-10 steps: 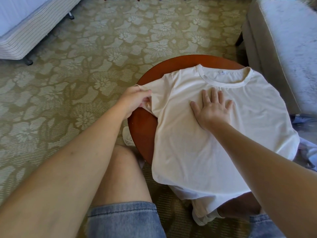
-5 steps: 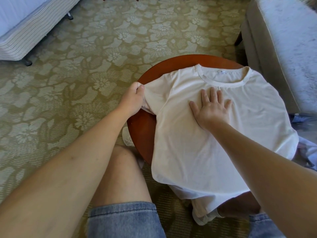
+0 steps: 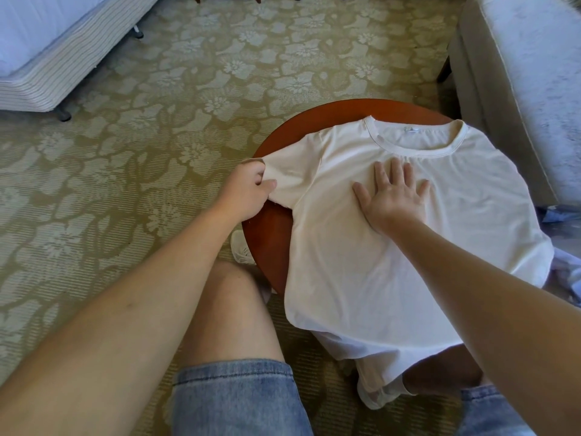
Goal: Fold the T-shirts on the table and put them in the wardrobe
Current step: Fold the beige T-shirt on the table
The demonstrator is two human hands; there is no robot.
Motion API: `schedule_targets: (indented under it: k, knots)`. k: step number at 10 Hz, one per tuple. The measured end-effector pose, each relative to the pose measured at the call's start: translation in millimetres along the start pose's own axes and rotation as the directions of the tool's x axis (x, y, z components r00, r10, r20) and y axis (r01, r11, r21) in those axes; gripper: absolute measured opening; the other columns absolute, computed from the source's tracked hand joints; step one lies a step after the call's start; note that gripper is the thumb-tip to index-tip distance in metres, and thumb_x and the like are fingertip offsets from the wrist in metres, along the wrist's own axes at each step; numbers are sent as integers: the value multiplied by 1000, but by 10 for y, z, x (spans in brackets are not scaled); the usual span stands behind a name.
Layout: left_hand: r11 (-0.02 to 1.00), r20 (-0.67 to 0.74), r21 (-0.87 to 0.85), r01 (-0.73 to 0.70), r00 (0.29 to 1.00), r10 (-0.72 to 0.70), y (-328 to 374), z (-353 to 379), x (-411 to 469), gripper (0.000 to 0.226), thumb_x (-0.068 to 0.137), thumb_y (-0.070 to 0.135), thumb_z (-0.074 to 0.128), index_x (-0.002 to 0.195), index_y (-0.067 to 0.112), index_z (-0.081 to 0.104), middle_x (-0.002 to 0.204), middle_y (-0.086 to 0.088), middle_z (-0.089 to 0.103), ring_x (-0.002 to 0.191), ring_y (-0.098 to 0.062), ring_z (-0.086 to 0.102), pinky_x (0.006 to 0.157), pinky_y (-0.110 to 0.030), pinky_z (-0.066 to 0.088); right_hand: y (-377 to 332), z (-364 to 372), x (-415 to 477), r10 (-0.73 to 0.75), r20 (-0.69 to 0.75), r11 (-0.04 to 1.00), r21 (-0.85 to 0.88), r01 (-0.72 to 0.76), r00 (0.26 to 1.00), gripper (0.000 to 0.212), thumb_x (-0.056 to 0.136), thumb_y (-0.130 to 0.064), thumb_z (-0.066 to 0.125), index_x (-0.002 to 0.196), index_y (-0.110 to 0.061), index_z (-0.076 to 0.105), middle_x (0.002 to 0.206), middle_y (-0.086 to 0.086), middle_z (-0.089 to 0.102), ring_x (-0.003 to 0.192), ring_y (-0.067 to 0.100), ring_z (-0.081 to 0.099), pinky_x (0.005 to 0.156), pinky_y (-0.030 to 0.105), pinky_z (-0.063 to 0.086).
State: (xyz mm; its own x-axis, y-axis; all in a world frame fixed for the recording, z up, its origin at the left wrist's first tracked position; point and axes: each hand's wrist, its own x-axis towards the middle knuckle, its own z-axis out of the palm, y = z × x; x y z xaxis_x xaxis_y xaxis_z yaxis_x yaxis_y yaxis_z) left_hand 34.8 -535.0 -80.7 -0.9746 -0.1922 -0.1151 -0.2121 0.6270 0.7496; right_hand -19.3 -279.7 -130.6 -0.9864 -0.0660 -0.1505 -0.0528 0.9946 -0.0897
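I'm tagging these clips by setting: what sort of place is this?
Probably a hotel room or bedroom: a bed on a striped base, floral carpet, an upholstered seat and a round wooden table.

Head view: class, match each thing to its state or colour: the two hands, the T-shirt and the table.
Things:
1. left hand
2. right hand
3. T-shirt
4. table

States:
a. cream, spread out flat
b. pressing flat on the cloth, fingers straight
c. reddish-brown and round
d. pinching a sleeve

Pairs: 1-d, 2-b, 3-a, 4-c.
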Motion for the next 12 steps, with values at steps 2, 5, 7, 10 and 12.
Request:
schedule_targets:
  k: [2,5,7,10,12]
  knots:
    - [1000,-213,-17,-25,977,21,-65,53,-230,74,97,23,56,156,26,11,71,-14,66,69,-30,62,70,-42,52,7,-11,-11,0,2,1000,1,0,1000,81,90,-72,6,156,-26,5,164,6,-6,150,26,-9,118,57,-2]
    - [998,-128,66,16,992,-7,-119,131,-329,53,83,11,60,135,20,56,62,3,58,66,-11,59,72,-17,48,9,-22,-12,-4,14,1000,0,4,1000,80,90,-72,5,156,-26,3,164,6,-8,150,26,-9,118,57,-1]
    - [956,-140,144,254,962,-234,-115,105,-159,61,95,44,45,151,37,25,143,-7,37,137,-29,31,109,-46,32,12,-15,4,-2,11,1000,11,1,1000,80,90,-72,7,156,-26,5,164,6,-7,150,26,-9,118,57,-1]
    - [974,37,68,218,975,-221,-246,222,86,60,101,29,48,154,30,21,161,-3,7,146,-24,19,100,-22,25,13,-12,33,-8,18,1000,-5,9,1000,80,90,-72,7,156,-26,3,164,5,-7,150,26,-10,119,56,-1]
    - [980,-39,-8,197,980,-197,-317,47,343,70,94,17,57,154,12,21,157,3,18,141,-21,29,109,-31,36,-124,-43,233,-63,53,995,-75,67,997,81,90,-72,5,156,-27,-2,163,3,-12,149,25,-13,119,56,-1]
